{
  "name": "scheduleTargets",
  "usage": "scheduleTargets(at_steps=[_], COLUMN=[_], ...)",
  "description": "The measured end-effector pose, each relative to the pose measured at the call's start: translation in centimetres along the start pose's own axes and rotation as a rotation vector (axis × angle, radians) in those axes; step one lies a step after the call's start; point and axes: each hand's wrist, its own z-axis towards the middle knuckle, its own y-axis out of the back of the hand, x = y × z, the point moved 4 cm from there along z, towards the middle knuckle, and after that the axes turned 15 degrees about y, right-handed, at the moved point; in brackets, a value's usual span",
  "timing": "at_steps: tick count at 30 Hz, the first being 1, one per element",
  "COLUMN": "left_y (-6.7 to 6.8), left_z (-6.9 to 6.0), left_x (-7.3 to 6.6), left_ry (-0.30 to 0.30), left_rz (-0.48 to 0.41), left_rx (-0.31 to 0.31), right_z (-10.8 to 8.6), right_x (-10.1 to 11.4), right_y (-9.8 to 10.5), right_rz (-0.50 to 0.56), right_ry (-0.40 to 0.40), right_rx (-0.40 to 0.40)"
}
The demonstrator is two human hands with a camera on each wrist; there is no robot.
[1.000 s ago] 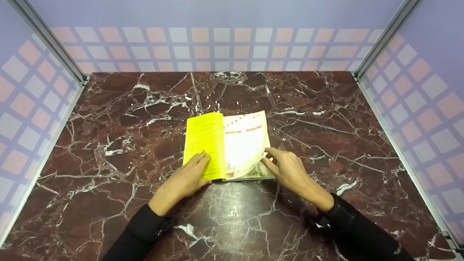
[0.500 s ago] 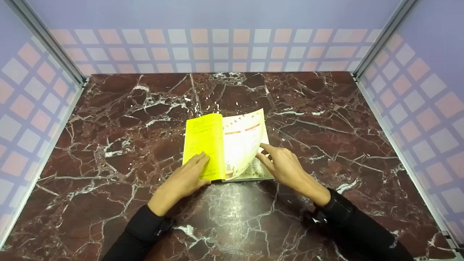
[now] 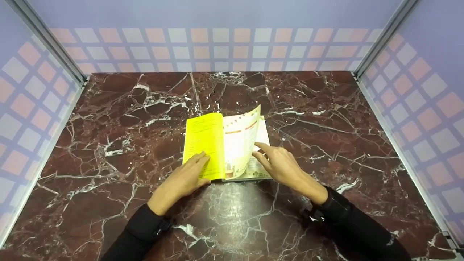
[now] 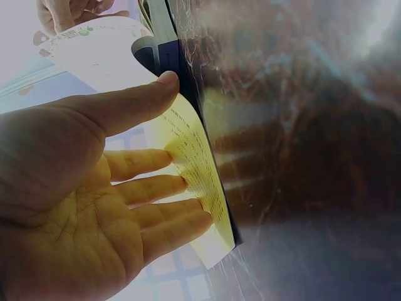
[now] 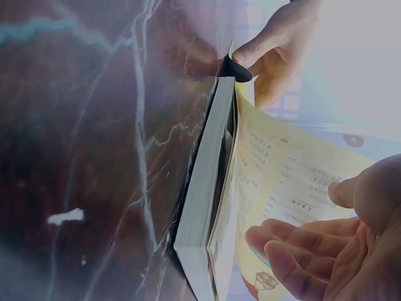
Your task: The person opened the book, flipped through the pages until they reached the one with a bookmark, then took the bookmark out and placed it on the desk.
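An open book (image 3: 241, 154) lies on the marble table, with a bright yellow page (image 3: 203, 145) on its left side. My left hand (image 3: 185, 177) rests on that page with straight fingers; in the left wrist view their fingertips touch the printed paper, the thumb by its lower edge. A white leaf (image 3: 239, 141) on the right stands lifted and curved, bearing small flags and red headings. My right hand (image 3: 284, 165) is at its outer edge. In the right wrist view, its fingers and thumb lie against the underside of the leaf (image 5: 294, 169), without a visible pinch.
The dark red marble table (image 3: 127, 203) has white veins and a glossy glare in front of the book. Lilac panels with pale checks stand along the back (image 3: 221, 49), left (image 3: 32, 90) and right (image 3: 417, 83). Dark sleeves cover both forearms.
My right hand has moved slightly left, and the leaf at its fingers has risen and bent further left, baring more of the page beneath. My left hand has stayed put.
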Motion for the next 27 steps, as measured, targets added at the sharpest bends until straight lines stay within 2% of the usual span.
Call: scheduleTargets(at_steps=[6,14,22,27], left_y=[0.0,0.1,0.1,0.0], left_z=[-0.1,-0.2,-0.1,-0.1], left_x=[0.0,0.2,0.2,0.2], left_ry=[0.003,-0.032,-0.029,-0.019], left_rz=[-0.008,-0.022,-0.028,-0.028], left_rx=[0.008,-0.029,-0.044,-0.036], right_z=[0.6,1.3,1.9,2.2], right_x=[0.6,1.3,2.1,2.4], right_y=[-0.3,-0.7,-1.5,-2.2], right_rz=[0.007,0.042,0.094,0.164], right_ry=[0.034,0.036,0.135,0.166], right_rx=[0.024,0.043,0.034,0.047])
